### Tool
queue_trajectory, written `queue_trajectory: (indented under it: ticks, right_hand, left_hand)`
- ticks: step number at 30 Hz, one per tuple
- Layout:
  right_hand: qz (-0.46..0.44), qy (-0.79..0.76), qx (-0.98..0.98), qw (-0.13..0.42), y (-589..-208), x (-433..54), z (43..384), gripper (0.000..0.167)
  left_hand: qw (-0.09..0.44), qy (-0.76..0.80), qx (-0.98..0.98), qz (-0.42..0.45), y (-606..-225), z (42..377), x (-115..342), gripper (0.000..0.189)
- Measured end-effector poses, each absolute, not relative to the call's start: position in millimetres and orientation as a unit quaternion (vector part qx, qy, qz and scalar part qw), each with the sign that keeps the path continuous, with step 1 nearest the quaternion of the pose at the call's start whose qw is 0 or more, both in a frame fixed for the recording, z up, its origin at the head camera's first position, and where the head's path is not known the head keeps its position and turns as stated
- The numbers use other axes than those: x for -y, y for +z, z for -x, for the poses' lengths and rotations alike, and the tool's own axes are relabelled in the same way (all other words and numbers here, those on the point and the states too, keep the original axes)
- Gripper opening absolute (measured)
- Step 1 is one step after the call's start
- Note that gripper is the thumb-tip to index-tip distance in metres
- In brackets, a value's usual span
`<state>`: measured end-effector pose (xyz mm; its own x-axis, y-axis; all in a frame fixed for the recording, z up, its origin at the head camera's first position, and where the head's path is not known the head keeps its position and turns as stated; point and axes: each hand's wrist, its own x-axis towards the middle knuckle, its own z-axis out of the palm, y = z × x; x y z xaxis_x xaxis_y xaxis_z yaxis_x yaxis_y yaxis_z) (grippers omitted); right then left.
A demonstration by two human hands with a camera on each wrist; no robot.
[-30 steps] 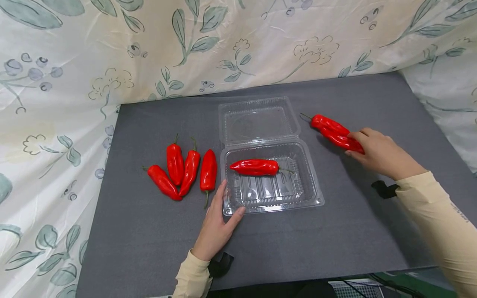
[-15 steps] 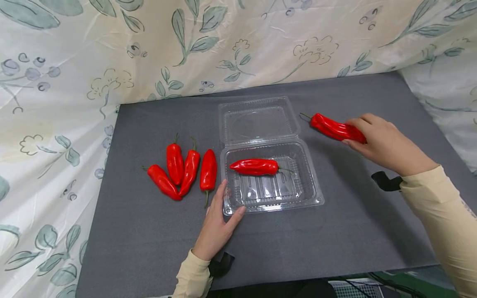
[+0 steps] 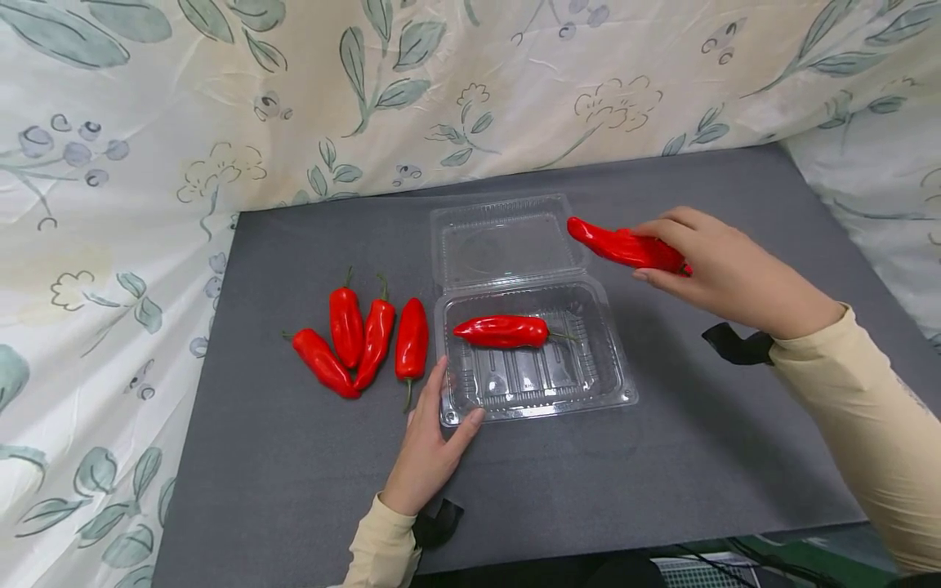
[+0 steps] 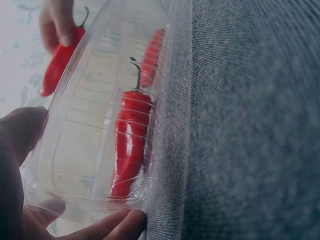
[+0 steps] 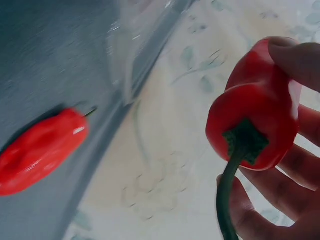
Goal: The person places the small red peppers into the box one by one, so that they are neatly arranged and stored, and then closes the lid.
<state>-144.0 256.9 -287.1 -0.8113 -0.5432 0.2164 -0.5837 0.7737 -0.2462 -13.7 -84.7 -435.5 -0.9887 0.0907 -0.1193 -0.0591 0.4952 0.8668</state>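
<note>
On the grey cloth, four glossy, tapered red peppers lie at the left, three with their lower ends close together, the fourth upright in line with the person and just beside a clear, rectangular plastic box. The left hand touches that box at its near left corner, thumb and fingers spread wide to either side. The box's clear lid is folded flat back behind the base; inside the base, a single long red pepper lies crosswise, tip left, green stem right. Further right, a curved red pepper is pinched between thumb and fingers of the right hand. From that grip its tip juts left and a little away from the person, reaching the lid's right edge as the head view sees it, its stem end toward the palm. The base lies left and nearer the person from this pepper, whose long axis runs roughly with, but tilted to, the pepper inside.
</note>
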Motion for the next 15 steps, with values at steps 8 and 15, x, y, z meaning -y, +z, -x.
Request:
queue_trajectory:
  ticks: [8, 15]
  right_hand:
    - [-0.38, 0.153, 0.909, 0.077, -276, -221, 141, 0.048]
    - [-0.409, 0.149, 0.899, 0.04, -282, -195, 138, 0.048]
  left_hand:
    - [0.074, 0.498, -0.864, -0.01, -437, 13, 87, 0.086]
    - [0.072, 0.498, -0.864, -0.017, -437, 15, 87, 0.086]
